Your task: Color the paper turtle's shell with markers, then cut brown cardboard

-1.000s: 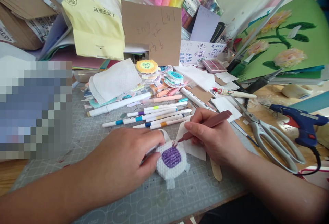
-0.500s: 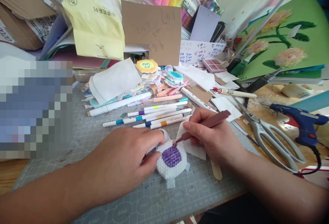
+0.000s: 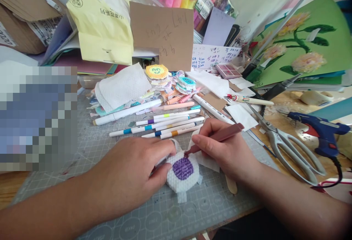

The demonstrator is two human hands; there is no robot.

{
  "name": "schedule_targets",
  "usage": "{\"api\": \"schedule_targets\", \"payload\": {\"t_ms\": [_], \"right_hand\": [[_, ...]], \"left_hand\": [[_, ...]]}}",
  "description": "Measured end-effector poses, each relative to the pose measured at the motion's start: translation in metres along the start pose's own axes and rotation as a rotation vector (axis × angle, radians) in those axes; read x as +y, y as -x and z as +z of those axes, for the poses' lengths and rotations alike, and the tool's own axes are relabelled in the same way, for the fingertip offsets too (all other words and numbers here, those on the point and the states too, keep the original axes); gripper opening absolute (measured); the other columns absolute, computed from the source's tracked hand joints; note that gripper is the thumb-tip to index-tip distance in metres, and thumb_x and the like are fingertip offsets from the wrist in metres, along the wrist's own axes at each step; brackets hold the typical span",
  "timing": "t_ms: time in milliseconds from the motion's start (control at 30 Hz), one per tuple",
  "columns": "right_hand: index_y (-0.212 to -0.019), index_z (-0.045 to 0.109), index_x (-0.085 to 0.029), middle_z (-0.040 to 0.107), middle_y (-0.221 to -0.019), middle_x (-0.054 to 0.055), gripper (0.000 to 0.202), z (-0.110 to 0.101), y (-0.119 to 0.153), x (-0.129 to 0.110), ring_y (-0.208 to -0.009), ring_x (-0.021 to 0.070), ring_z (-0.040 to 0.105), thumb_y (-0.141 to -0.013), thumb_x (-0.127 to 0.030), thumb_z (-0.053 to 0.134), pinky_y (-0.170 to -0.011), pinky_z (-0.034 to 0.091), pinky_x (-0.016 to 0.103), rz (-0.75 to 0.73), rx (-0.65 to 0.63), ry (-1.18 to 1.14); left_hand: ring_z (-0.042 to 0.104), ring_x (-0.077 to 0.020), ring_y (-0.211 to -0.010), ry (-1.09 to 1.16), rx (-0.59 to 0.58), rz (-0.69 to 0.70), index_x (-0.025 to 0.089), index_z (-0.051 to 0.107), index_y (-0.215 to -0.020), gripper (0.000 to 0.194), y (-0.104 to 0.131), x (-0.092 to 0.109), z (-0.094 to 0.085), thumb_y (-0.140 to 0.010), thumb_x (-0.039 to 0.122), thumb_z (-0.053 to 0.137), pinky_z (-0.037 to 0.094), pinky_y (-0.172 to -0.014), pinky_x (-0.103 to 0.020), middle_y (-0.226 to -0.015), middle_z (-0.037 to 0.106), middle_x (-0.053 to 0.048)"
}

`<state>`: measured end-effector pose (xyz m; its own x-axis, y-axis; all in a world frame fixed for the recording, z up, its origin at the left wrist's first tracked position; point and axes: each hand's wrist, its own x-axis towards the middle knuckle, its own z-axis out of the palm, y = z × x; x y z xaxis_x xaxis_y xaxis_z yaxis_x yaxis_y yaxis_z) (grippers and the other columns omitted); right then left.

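Observation:
A white, textured paper piece (image 3: pixel 180 188) with several small tabs lies low over the cutting mat, a purple patch (image 3: pixel 183 168) coloured at its middle. My left hand (image 3: pixel 143 163) pinches its left edge between thumb and fingers. In my right hand (image 3: pixel 222 144) is a brownish-red marker (image 3: pixel 229 131), its tip touching the piece just above the purple patch. Several white-barrelled markers (image 3: pixel 167 122) lie just beyond my hands. A wooden stick (image 3: pixel 231 185) pokes out beneath my right hand, beside a white paper sheet (image 3: pixel 205 160).
Grey scissors (image 3: pixel 288 148) and a blue glue gun (image 3: pixel 316 122) lie at the right. Behind the markers are paper sheets (image 3: pixel 121 87), a yellow flower-shaped piece (image 3: pixel 156 72) and a turquoise-centred one (image 3: pixel 187 82). A yellow bag (image 3: pixel 104 31) and a cardboard sheet (image 3: pixel 165 23) stand at the back.
My right hand and the marker have shifted very slightly left and down, the tip still at the top of the purple patch. My left hand keeps its hold.

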<state>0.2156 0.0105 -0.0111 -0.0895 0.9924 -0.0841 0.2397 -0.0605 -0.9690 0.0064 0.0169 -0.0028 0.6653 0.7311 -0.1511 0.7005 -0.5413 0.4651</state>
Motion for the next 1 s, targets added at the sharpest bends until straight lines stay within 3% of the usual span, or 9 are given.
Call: {"api": "schedule_targets", "payload": {"t_ms": [333,567,1000], "right_hand": [[-0.061,0.053,-0.021,0.06,-0.05,-0.003,0.026,-0.0012,-0.0001,0.003,-0.044,0.0112,0.054,-0.078,-0.03,0.07,-0.041,0.033,0.022,-0.003,0.04,-0.034],[-0.057,0.05,-0.021,0.061,-0.051,-0.003,0.026,-0.0037,0.0,0.0033,-0.045,0.0108,0.054,-0.074,-0.022,0.069,-0.043,0.037,0.021,0.016,0.001,-0.094],[-0.057,0.05,-0.021,0.061,-0.054,-0.002,0.025,-0.0059,0.0,0.0032,-0.047,0.0115,0.054,-0.073,-0.025,0.068,-0.044,0.039,0.022,0.01,-0.009,-0.007]], "left_hand": [[0.056,-0.0184,-0.065,0.009,0.016,0.016,0.026,0.063,-0.089,0.01,0.0012,-0.0027,0.0023,-0.085,0.027,0.055,0.031,-0.058,-0.028,-0.075,0.065,0.003],[0.056,-0.0186,-0.065,0.01,0.01,0.015,0.026,0.063,-0.088,0.01,-0.0007,-0.0021,0.0025,-0.086,0.027,0.053,0.031,-0.057,-0.028,-0.075,0.065,0.002],[0.057,-0.0184,-0.063,0.018,0.049,0.034,0.027,0.062,-0.084,0.01,0.0006,-0.0035,0.0038,-0.085,0.027,0.052,0.031,-0.056,-0.028,-0.071,0.065,0.003]]}}
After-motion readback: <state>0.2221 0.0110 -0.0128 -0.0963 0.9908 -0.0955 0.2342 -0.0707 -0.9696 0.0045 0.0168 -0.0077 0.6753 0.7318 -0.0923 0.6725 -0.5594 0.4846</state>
